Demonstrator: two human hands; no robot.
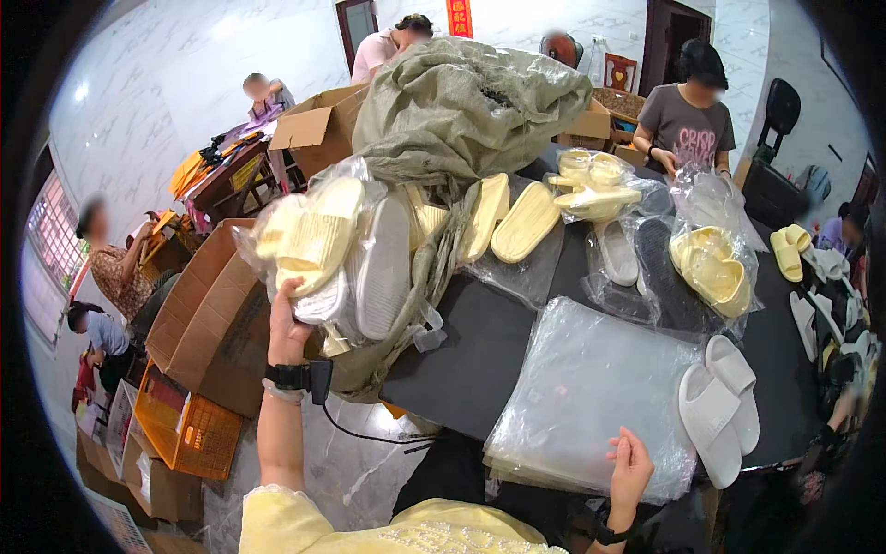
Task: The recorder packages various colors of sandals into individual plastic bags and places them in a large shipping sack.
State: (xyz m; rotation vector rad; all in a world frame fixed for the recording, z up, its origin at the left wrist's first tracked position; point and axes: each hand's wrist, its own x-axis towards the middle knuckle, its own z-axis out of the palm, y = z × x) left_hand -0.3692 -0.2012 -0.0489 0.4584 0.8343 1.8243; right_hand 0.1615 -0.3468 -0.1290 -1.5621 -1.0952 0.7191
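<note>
My left hand [288, 323] is raised at the left and closed around a clear-bagged pair of pale yellow slippers [318, 240]. Right beside them are grey-white bagged slippers [383, 268], at the mouth of a big olive woven sack [443, 115]. My right hand [630, 463] hovers over the near right part of a stack of clear plastic bags [591, 379]; its fingers are loosely bent and apart, with nothing in them. An unbagged pair of light grey slippers [718, 406] lies just right of the stack. Another yellow pair [508, 222] rests on plastic beyond it.
More bagged slippers [711, 268] lie across the black table [461, 379]. A person [688, 120] handles plastic on its far side. Left of me stand an open cardboard box [208, 314] and an orange crate [208, 439]. Other people work farther back.
</note>
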